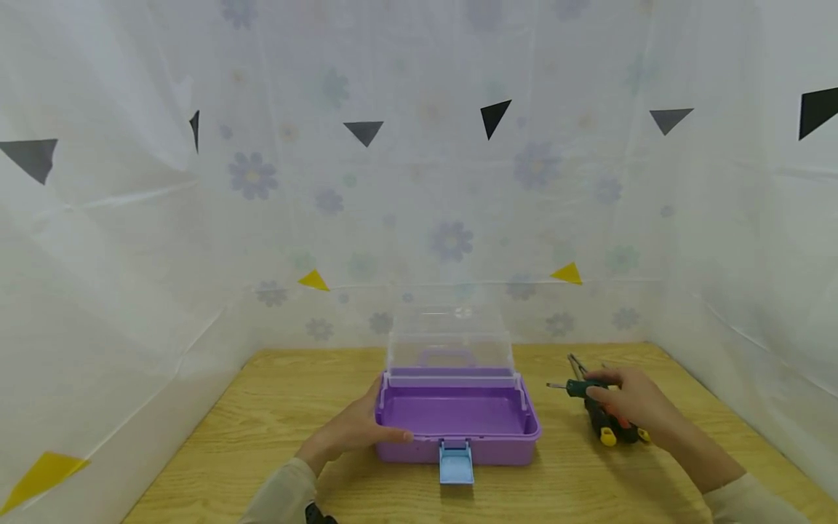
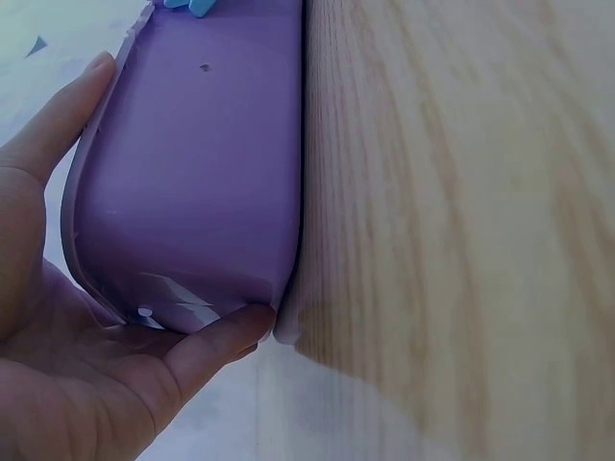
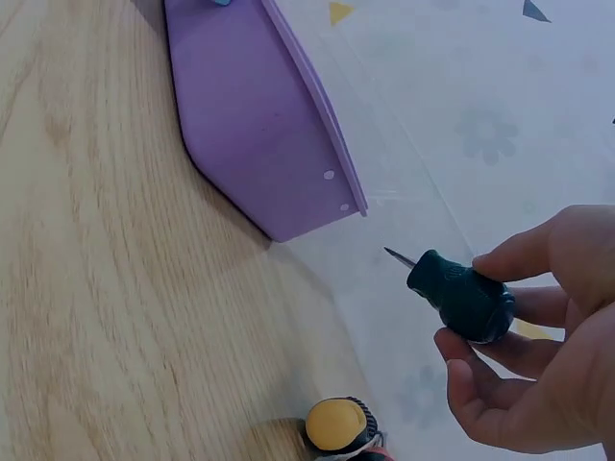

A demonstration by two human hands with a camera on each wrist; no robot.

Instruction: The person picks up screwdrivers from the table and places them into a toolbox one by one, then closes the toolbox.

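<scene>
A purple toolbox (image 1: 458,450) stands on the table with its clear lid (image 1: 452,338) tipped up and its blue latch (image 1: 455,466) hanging down in front. Nothing lies in its tray space. My left hand (image 1: 356,426) grips the box's left end, thumb over the front rim; in the left wrist view, fingers curl round the end wall. My right hand (image 1: 631,400) pinches a stubby screwdriver (image 3: 466,298) by its dark green handle, right of the box and above the table. Its short metal tip points left, toward the box.
Under and behind my right hand lie several tools (image 1: 599,422) with black, yellow and red handles, partly hidden. The wooden table (image 1: 281,393) runs back to a white flowered curtain (image 1: 419,182), which also hangs at both sides.
</scene>
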